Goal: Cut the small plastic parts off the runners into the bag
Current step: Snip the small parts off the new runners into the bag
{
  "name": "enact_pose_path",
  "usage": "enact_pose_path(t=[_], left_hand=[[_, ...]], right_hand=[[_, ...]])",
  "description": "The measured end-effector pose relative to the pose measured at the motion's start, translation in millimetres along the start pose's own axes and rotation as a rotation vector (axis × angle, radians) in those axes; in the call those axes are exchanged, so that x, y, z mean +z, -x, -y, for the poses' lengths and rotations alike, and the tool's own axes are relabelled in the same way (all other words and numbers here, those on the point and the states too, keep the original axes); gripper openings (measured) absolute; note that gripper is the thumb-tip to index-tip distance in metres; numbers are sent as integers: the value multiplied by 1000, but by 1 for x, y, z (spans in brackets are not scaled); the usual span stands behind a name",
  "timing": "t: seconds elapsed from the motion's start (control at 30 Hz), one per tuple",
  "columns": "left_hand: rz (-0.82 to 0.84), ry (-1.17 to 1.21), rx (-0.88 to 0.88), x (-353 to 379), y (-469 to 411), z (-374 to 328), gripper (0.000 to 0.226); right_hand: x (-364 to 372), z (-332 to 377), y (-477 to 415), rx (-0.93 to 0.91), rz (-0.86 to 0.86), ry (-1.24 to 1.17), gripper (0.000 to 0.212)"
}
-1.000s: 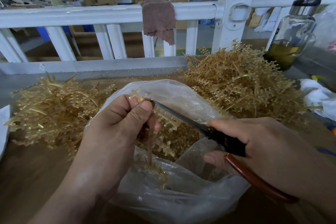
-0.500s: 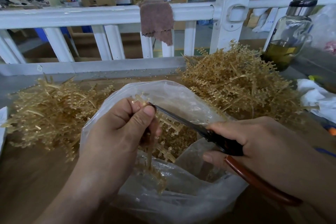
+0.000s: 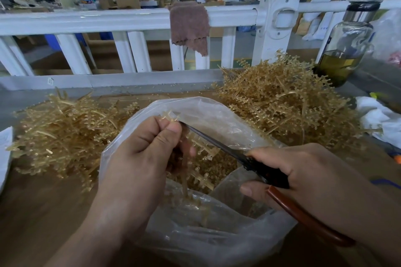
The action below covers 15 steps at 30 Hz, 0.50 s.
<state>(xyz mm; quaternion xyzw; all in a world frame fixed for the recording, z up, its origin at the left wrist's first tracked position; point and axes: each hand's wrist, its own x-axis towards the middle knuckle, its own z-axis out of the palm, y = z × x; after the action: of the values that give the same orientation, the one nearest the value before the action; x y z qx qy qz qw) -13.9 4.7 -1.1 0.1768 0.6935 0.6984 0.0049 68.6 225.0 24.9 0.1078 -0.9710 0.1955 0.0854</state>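
My left hand (image 3: 141,158) pinches a yellowish plastic runner (image 3: 201,151) over the open mouth of a clear plastic bag (image 3: 217,234). Small cut parts (image 3: 219,167) lie heaped inside the bag. My right hand (image 3: 303,171) grips scissors (image 3: 256,165) with black blades and red-brown handles. The blade tips reach the top of the runner, right beside my left thumb. The runner's lower stem hangs down into the bag.
A pile of runners (image 3: 65,134) lies on the wooden table at left, and a bigger pile (image 3: 282,102) at right. A white railing (image 3: 130,19) with a brown cloth (image 3: 188,26) stands behind. A glass bottle (image 3: 345,50) stands far right, with white plastic (image 3: 377,119) below it.
The scissors have slid a little up the runner toward my left thumb. Both hands otherwise keep their places over the bag.
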Motion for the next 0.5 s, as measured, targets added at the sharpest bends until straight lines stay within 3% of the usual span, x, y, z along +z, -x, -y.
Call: enact_pose_path(t=[0.2,0.5], left_hand=[[10,202,1,0,-1,-5,20],[50,195,36,2,-1,-3,17]], right_hand=[[0,1,1,32,-25,-37,51],[-1,3,3,50,-6,-48,56]])
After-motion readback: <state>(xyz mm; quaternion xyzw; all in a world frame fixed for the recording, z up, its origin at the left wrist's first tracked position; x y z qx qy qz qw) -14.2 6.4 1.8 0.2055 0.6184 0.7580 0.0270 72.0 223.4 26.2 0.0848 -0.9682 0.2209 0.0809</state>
